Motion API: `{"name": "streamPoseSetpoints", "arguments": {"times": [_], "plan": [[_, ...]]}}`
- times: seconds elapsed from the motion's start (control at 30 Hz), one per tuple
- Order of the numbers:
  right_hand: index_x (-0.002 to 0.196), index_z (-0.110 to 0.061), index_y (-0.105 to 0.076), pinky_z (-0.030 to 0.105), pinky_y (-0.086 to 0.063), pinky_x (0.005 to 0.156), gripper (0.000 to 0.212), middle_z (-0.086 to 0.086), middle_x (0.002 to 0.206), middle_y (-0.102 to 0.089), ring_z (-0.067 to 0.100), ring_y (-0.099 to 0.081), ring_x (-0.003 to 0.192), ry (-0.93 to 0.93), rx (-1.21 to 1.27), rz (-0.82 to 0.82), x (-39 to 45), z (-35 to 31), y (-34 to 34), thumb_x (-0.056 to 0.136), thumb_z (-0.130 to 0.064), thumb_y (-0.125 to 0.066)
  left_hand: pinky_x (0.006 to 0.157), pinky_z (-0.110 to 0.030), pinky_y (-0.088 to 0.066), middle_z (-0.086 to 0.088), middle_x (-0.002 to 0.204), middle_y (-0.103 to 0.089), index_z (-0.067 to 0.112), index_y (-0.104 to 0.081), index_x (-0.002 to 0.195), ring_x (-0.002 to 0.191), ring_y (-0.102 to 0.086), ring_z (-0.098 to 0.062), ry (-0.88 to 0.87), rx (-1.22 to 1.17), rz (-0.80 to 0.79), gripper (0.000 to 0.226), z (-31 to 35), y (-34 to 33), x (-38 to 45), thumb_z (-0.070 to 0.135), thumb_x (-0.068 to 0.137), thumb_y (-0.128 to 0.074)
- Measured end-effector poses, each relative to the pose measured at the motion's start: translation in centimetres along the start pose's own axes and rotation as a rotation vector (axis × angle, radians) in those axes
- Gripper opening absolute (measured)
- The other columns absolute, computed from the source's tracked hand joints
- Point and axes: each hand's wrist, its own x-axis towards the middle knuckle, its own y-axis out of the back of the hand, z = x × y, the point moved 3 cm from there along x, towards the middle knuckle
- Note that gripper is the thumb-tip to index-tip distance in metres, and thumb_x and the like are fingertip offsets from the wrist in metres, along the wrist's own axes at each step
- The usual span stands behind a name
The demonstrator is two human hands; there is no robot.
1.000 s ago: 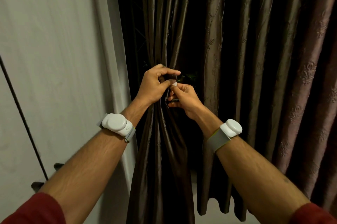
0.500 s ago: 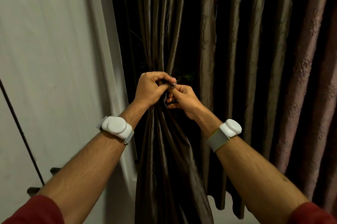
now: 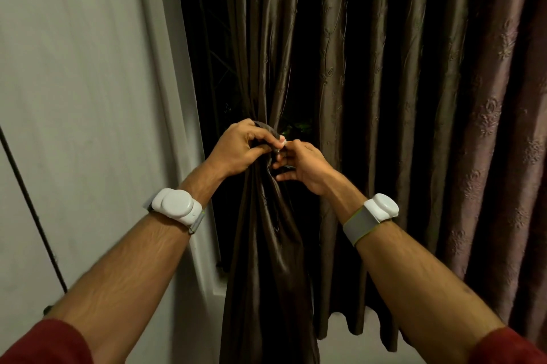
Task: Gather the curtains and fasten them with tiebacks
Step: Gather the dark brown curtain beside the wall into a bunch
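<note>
A dark brown satin curtain point(image 3: 266, 260) hangs bunched into a narrow bundle at the window's left side. A band of the same dark fabric, the tieback point(image 3: 268, 130), wraps the bundle at its waist. My left hand point(image 3: 236, 147) is closed around the band and the gathered cloth from the left. My right hand point(image 3: 302, 165) meets it from the right, pinching the tieback's end, where a small pale tip point(image 3: 282, 142) shows between the fingertips. How the ends join is hidden by my fingers.
More brown curtain panels point(image 3: 370, 97) hang loose to the right, with a paler embroidered one point(image 3: 497, 141) at the far right. A white wall point(image 3: 74, 97) and window frame point(image 3: 177, 127) stand left, crossed by a thin black cable point(image 3: 29, 206). Dark window glass point(image 3: 207, 82) shows behind.
Both hands have stayed at the waist of the bundle, working the tieback. The left hand has closed further over the band, and the lower curtain has drawn into a tighter bundle.
</note>
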Motion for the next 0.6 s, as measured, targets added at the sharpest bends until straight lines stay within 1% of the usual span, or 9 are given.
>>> {"name": "streamPoseSetpoints", "arguments": {"times": [0.1,0.2,0.3,0.33,0.4,0.43,0.47,0.53,0.6], "plan": [[0.095,-0.014,-0.067,0.036,-0.060,0.058,0.031,0.005,0.078,-0.064,0.016,-0.069,0.068,-0.013,0.010,0.018,0.1,0.2,0.2,0.106,-0.030,-0.044,0.094,-0.045,-0.056,0.007,0.106,-0.072,0.029,-0.082,0.102,0.107,-0.064,-0.015,-0.018,0.085,-0.042,0.018,-0.1,0.1,0.1,0.016,0.090,-0.077],[0.086,-0.020,-0.073,0.033,-0.060,0.056,0.037,0.000,0.074,-0.065,0.012,-0.069,0.068,0.036,-0.036,0.010,0.2,0.3,0.2,0.107,-0.040,-0.051,0.090,-0.043,-0.055,0.012,0.099,-0.070,0.027,-0.074,0.100,0.102,-0.064,-0.013,-0.041,0.104,-0.042,0.019,0.0,0.1,0.1,0.011,0.091,-0.070],[0.078,-0.024,-0.076,0.027,-0.058,0.053,0.041,-0.005,0.069,-0.065,0.007,-0.067,0.064,0.087,-0.068,0.013,0.2,0.3,0.2,0.106,-0.042,-0.052,0.086,-0.019,-0.052,0.016,0.101,-0.073,0.021,-0.058,0.104,0.101,-0.071,-0.007,0.009,-0.113,-0.024,0.023,0.1,-0.4,-0.2,0.002,0.090,-0.062],[0.079,-0.024,-0.076,0.026,-0.058,0.053,0.040,-0.005,0.068,-0.065,0.006,-0.067,0.063,0.096,-0.075,0.021,0.2,0.2,0.2,0.106,-0.041,-0.052,0.084,-0.016,-0.050,0.018,0.101,-0.074,0.020,-0.055,0.106,0.099,-0.072,-0.006,0.039,-0.178,-0.009,0.026,-0.1,-0.5,-0.3,0.001,0.090,-0.062],[0.085,-0.019,-0.072,0.024,-0.056,0.050,0.036,-0.005,0.067,-0.063,0.005,-0.066,0.060,0.113,-0.089,0.050,0.1,0.2,0.2,0.108,-0.037,-0.050,0.086,-0.027,-0.053,0.015,0.104,-0.077,0.018,-0.053,0.113,0.098,-0.072,-0.017,0.108,-0.297,0.019,0.029,-0.7,-0.9,-0.6,0.003,0.090,-0.063],[0.087,-0.018,-0.071,0.023,-0.055,0.049,0.035,-0.005,0.066,-0.062,0.005,-0.065,0.060,0.124,-0.101,0.068,0.1,0.1,0.3,0.109,-0.035,-0.049,0.089,-0.035,-0.054,0.009,0.106,-0.078,0.018,-0.053,0.117,0.100,-0.072,-0.025,0.133,-0.350,0.034,0.030,-0.9,-1.0,-0.7,0.007,0.091,-0.064],[0.088,-0.017,-0.071,0.023,-0.055,0.049,0.035,-0.005,0.066,-0.061,0.005,-0.064,0.060,0.138,-0.117,0.087,0.1,0.0,0.3,0.109,-0.033,-0.048,0.092,-0.039,-0.055,0.003,0.107,-0.078,0.018,-0.054,0.121,0.102,-0.073,-0.029,0.149,-0.397,0.052,0.032,-1.1,-1.1,-0.9,0.011,0.092,-0.066],[0.085,-0.016,-0.073,0.022,-0.054,0.049,0.038,-0.005,0.065,-0.059,0.005,-0.061,0.059,0.173,-0.149,0.123,0.0,-0.1,0.2,0.110,-0.029,-0.048,0.092,-0.033,-0.058,-0.001,0.107,-0.078,0.020,-0.055,0.125,0.102,-0.075,-0.024,0.164,-0.453,0.097,0.036,-1.2,-1.3,-1.0,0.022,0.093,-0.070],[0.079,-0.016,-0.074,0.022,-0.053,0.048,0.040,-0.003,0.064,-0.060,0.005,-0.059,0.057,0.203,-0.159,0.178,0.1,-0.3,-0.1,0.109,-0.025,-0.049,0.085,-0.024,-0.058,0.003,0.102,-0.079,0.021,-0.057,0.126,0.096,-0.076,-0.014,0.167,-0.470,0.142,0.037,-1.1,-1.4,-1.0,0.028,0.093,-0.073]]}}
